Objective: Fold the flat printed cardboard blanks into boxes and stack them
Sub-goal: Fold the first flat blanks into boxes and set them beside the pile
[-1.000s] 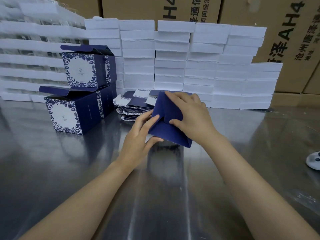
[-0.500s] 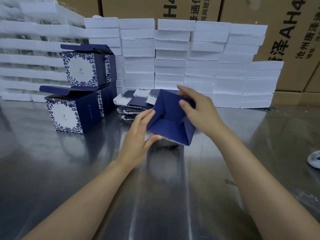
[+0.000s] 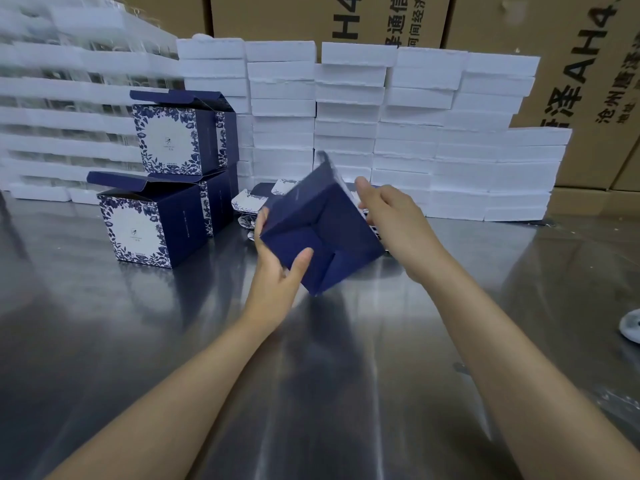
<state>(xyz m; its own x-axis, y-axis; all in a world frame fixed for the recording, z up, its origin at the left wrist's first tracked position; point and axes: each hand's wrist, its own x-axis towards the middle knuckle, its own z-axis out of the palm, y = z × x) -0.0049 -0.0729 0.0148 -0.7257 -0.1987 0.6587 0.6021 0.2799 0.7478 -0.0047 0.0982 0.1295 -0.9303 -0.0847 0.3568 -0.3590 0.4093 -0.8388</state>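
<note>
A navy blue box (image 3: 322,230) is held tilted above the metal table, its folded bottom flaps facing me. My left hand (image 3: 277,268) grips its lower left corner, thumb on the bottom panel and fingers behind the left edge. My right hand (image 3: 391,216) is against the box's right side, fingers hidden behind it. Behind the box lies a pile of flat printed blanks (image 3: 256,199). At the left stand folded boxes with blue floral print: one at the front (image 3: 145,226) and one stacked higher (image 3: 176,140), lids open.
White foam blocks (image 3: 398,133) are stacked in a wall behind the work area. Brown shipping cartons (image 3: 571,64) stand behind them. A white object (image 3: 630,327) lies at the right edge of the steel table (image 3: 138,341).
The box has been lifted and turned so its closed bottom faces me. My left hand shifted to grip its lower left corner; my right hand moved from the flaps to the right side.
</note>
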